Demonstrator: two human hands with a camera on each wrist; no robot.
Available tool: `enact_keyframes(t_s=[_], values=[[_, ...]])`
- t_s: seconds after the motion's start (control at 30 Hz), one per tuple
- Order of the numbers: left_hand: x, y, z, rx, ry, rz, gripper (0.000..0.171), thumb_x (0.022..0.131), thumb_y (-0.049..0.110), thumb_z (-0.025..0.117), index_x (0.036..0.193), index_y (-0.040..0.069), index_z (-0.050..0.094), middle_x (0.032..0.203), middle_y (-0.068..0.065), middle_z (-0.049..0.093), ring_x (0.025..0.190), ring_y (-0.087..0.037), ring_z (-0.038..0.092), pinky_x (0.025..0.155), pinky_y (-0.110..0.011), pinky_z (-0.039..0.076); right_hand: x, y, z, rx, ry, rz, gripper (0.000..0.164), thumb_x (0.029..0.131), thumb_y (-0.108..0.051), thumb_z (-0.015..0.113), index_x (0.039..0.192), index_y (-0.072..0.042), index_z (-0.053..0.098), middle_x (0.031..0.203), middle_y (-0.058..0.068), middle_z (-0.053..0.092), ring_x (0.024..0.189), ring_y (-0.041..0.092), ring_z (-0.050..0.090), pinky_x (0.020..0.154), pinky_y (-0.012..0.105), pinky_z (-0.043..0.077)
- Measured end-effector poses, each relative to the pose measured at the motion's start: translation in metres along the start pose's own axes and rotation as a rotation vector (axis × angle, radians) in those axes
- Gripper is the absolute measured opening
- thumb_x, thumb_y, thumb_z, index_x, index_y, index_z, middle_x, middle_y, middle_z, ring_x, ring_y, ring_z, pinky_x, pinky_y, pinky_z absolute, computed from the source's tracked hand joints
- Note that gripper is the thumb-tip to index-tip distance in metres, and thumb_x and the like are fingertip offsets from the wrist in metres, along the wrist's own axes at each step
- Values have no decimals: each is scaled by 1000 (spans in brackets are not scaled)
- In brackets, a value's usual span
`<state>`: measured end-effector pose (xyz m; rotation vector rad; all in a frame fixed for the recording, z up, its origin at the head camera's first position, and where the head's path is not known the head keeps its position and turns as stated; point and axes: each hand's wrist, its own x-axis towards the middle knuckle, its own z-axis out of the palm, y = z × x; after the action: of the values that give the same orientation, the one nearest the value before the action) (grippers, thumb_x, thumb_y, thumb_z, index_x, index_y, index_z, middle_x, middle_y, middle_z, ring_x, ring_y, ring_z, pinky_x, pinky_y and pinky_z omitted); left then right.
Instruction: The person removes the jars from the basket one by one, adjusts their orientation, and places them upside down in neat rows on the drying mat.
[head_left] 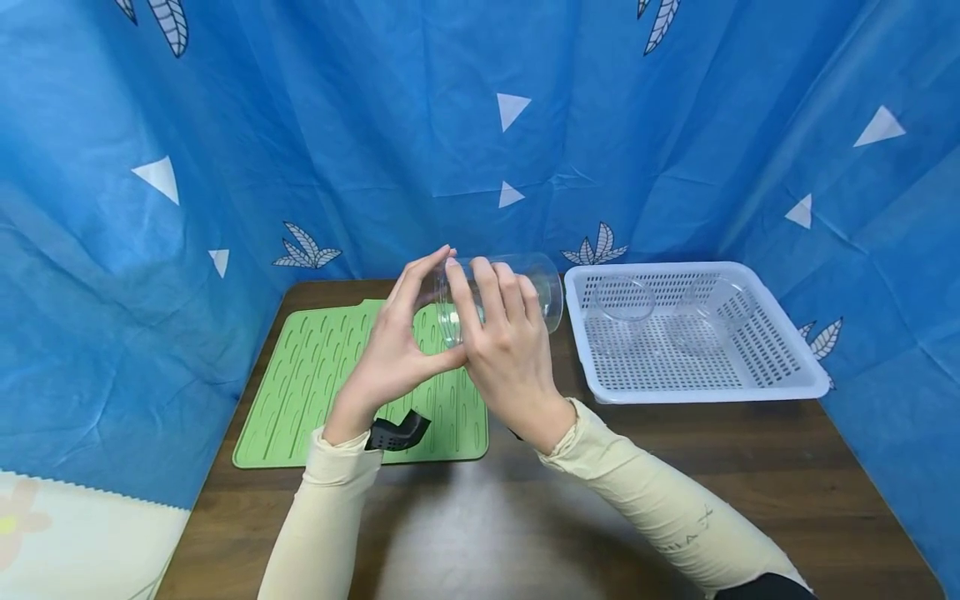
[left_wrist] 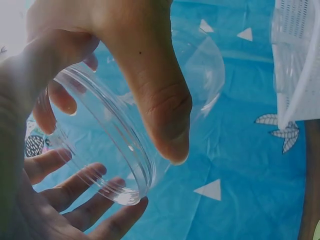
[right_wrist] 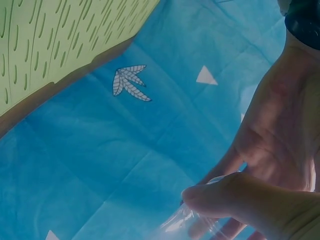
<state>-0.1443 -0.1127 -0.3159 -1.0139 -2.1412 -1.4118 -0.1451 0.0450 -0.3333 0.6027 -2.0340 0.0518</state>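
Note:
A clear plastic jar (head_left: 549, 292) lies sideways in the air above the green mat. My right hand (head_left: 504, 346) grips its body, fingers over the side facing the head camera; the thumb presses the wall in the left wrist view. My left hand (head_left: 397, 342) curves around the ridged rim (left_wrist: 125, 135) at the jar's left end. Its fingertips (left_wrist: 137, 207) reach the rim, and its thumb meets the right hand. In the right wrist view, only part of the jar (right_wrist: 182, 225) shows beneath the right thumb (right_wrist: 205, 197).
The green ridged mat (head_left: 300, 383) lies on the brown wooden table (head_left: 637, 475). A white perforated basket (head_left: 675, 392) stands at the right, with clear round containers (head_left: 625, 315) inside. Behind hangs a blue patterned curtain (head_left: 420, 125). A black strap (head_left: 397, 432) sits at the left wrist.

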Motion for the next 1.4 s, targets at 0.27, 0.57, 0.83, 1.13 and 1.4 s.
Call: enact_keyframes(t_s=[0.27, 0.57, 0.83, 1.13, 1.4], values=[[-1, -1, 0, -22, 38, -3, 94, 69, -6, 87, 148, -2, 37, 143, -19, 44, 119, -32, 56, 103, -50, 45, -1, -2, -2, 3, 2, -12, 63, 85, -2, 62, 146, -4, 47, 133, 19, 51, 120, 35, 47, 100, 44, 41], [-5, 2, -8, -21, 63, -44, 94, 71, 0, 88, 150, 4, 38, 144, -16, 45, 126, -29, 50, 102, -53, 45, -7, 9, -36, 314, -80, 48, 104, 64, -32, 88, 152, -9, 39, 152, 19, 36, 138, 36, 34, 112, 50, 29], [-12, 2, -16, -52, 67, -100, 98, 71, -1, 88, 153, 11, 37, 147, -14, 44, 132, -23, 45, 106, -48, 44, -9, 38, -58, 704, 36, 207, 112, 56, -34, 96, 149, -3, 42, 150, 17, 40, 138, 30, 36, 111, 51, 30], [-13, 4, -18, -124, 53, -87, 97, 72, -4, 86, 153, 12, 36, 149, -13, 44, 134, -25, 43, 107, -45, 42, -4, 65, -68, 1069, -19, 383, 112, 54, 1, 95, 150, 2, 37, 153, 11, 37, 138, 27, 36, 106, 53, 39], [-15, 1, -18, -216, 22, -112, 94, 75, -2, 85, 154, 16, 36, 150, -11, 44, 136, -27, 42, 110, -45, 38, -19, 83, -41, 1555, -192, 555, 106, 70, 10, 85, 157, -9, 28, 160, 6, 26, 145, 32, 26, 115, 53, 27]])
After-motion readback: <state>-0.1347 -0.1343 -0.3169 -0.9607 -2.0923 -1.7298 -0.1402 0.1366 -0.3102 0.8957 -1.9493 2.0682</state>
